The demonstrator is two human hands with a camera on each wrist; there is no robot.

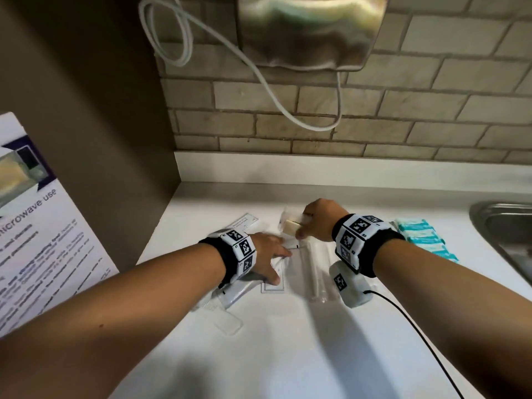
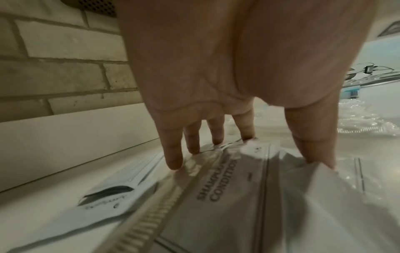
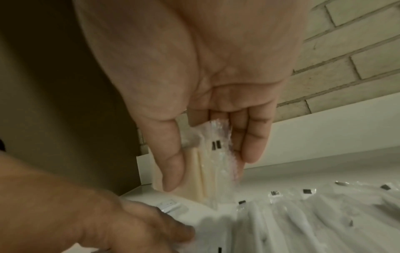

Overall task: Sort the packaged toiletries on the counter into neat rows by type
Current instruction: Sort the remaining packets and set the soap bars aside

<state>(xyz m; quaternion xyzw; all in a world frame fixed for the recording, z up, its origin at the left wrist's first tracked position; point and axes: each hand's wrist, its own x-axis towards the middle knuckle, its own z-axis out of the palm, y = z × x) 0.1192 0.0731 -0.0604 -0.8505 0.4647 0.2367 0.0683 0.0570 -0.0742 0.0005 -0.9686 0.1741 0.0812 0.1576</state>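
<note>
Nearest on the smooth white counter [image 1: 288, 355] lies one small clear rounded packet [image 1: 229, 322], flat and glossy. Just beyond it the left hand [image 1: 266, 259] is spread, fingers [image 2: 173, 154] straight and thumb apart, pressing down on flat white sachets [image 2: 227, 196]; the top one is crinkled film with a ribbed edge and the print "SHAMPOO … CONDITIONER" partly readable. How many sachets lie under the palm cannot be told. Beside them to the left sits another flat white sachet [image 2: 112, 191] with a dark leaf-like mark.

To the right of that hand lie long clear wrappers [image 1: 316, 272] holding slim white sticks, side by side in a row; the right wrist view shows several, each with a small black tab, but the exact count is unclear.

Further back, the right hand [image 1: 316, 223] pinches a clear crinkly wrapper [image 3: 216, 154] between thumb and fingers, holding it above the counter. Inside are pale cream sticks, about three, straight and narrow.

At the right, near a steel sink [image 1: 506, 226], teal-and-white packs [image 1: 423, 237] sit in a neat row, roughly five, soft and rectangular.

Behind everything rises a beige brick-tile wall [image 1: 403, 110] with a white cable [image 1: 273, 90] looping below a brushed metal unit [image 1: 308, 30]. A printed paper notice [image 1: 43, 226] hangs at the left.
</note>
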